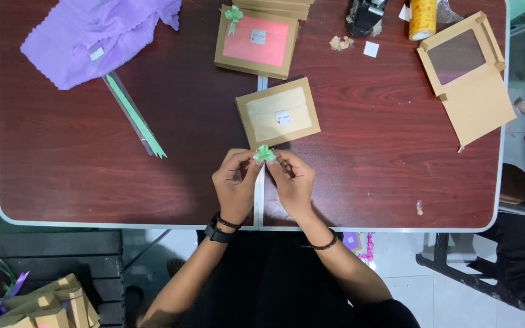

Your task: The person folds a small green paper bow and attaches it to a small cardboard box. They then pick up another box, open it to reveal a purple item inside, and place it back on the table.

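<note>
1. a small green ribbon bow (pixel 264 154) is pinched between both hands, just above the desk (pixel 92 182) edge.
2. the left hand (pixel 235 182) and right hand (pixel 293 180) each close fingertips on it.
3. just beyond lies a windowed kraft box (pixel 277 113), bare of a bow.
4. farther back, a pink-filled box (pixel 255 41) already carries one.

Top edge chops off a fair bit: the purple cloth (pixel 98 33), the box stack (pixel 277 7), the black tape dispenser (pixel 364 15) and the yellow roll (pixel 422 18). The bow (pixel 265 154) is half buried behind the fingers (pixel 247 165), so its tails don't show. The sticker on the nearer box (pixel 278 113) is too small to make out.
</note>
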